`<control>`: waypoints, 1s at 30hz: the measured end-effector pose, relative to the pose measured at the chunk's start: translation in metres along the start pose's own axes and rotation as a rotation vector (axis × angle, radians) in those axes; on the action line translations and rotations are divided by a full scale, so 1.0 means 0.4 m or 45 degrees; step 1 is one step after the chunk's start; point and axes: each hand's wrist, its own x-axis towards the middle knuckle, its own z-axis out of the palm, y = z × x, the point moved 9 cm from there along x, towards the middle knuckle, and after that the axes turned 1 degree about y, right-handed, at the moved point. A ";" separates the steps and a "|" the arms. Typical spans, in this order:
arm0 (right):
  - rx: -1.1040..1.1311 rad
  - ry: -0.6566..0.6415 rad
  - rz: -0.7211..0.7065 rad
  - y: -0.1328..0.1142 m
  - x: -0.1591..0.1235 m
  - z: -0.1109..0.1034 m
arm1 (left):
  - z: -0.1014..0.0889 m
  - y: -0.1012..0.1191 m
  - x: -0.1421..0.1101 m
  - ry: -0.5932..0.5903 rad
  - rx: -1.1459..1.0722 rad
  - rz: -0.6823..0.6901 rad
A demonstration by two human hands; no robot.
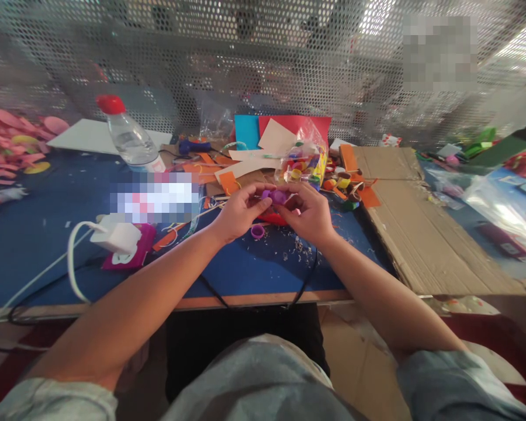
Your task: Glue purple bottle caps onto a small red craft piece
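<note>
Close together over the blue tabletop, both hands pinch small purple pieces. My left hand (pixel 241 213) has its thumb and fingers closed at their left side. My right hand (pixel 310 215) closes on the right side of the rounded purple piece (pixel 279 197). I cannot tell whether these are one part or two joined. Just below the fingers lies a red object (pixel 273 219), mostly covered by the hands. A loose purple ring (pixel 258 232) rests on the table beneath my left hand, with small pale scraps scattered to its right.
Behind the hands stands a clear bag (pixel 302 164) of colourful pieces, beside orange paper scraps (pixel 353 156). At left are a red-capped bottle (pixel 134 140) and a white charger (pixel 120 234) on a magenta block. Flat cardboard (pixel 421 228) covers the right side. A perforated metal screen (pixel 263 58) rises behind.
</note>
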 end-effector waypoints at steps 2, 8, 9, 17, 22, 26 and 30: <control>-0.042 0.020 -0.049 -0.006 0.000 -0.004 | -0.006 0.003 0.001 0.018 0.048 0.042; -0.062 -0.020 -0.092 -0.023 0.001 0.002 | -0.020 0.003 0.000 0.079 0.135 0.009; -0.061 -0.037 -0.100 -0.024 0.001 0.004 | -0.019 0.004 0.000 0.077 0.140 0.007; -0.087 -0.039 -0.134 -0.023 0.002 -0.001 | -0.015 0.000 -0.002 0.066 0.109 -0.030; -0.046 -0.046 -0.097 -0.020 0.001 0.000 | -0.015 -0.005 -0.004 0.085 0.068 -0.067; -0.088 -0.037 -0.134 -0.028 0.002 -0.003 | -0.013 -0.005 -0.007 0.083 0.050 -0.100; -0.091 -0.047 -0.160 -0.037 0.001 -0.003 | -0.010 0.011 -0.008 0.070 0.108 -0.052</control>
